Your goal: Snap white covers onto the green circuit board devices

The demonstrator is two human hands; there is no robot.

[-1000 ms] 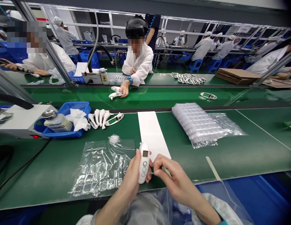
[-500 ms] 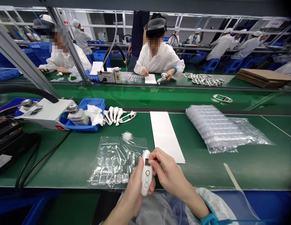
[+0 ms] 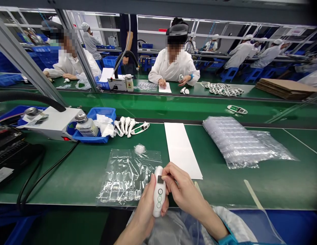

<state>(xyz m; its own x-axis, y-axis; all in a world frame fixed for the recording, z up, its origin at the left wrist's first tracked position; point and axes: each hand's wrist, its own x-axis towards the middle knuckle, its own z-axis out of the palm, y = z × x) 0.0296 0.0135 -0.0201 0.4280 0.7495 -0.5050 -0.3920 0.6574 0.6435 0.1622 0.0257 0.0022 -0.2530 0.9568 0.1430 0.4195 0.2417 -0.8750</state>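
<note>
A white handheld thermometer (image 3: 158, 200), with a small dark display and a column of three round buttons, stands nearly upright over the table's front edge. My left hand (image 3: 147, 204) wraps its fingers and thumb around the body. At the display's right edge, the thumb and forefinger of my right hand (image 3: 182, 183) are pinched together; whatever they hold is too small to make out. Just beyond my hands lies a clear plastic sheet with small pockets (image 3: 125, 177), with a small crumpled white piece (image 3: 140, 149) at its far edge. A long white paper strip (image 3: 182, 149) lies past my right hand.
Several white thermometer bodies (image 3: 126, 126) lie beside a blue tray (image 3: 107, 112) holding a bottle (image 3: 86, 126) and tissues. Stacked clear plastic sheets (image 3: 232, 141) are at right. An open casing (image 3: 237, 109) rests on the green belt. A co-worker (image 3: 175, 66) sits opposite.
The open casing on the belt has shifted left. The standing person behind has moved left, and the co-worker opposite has moved their hands. My hands keep nearly the same hold on the thermometer.
</note>
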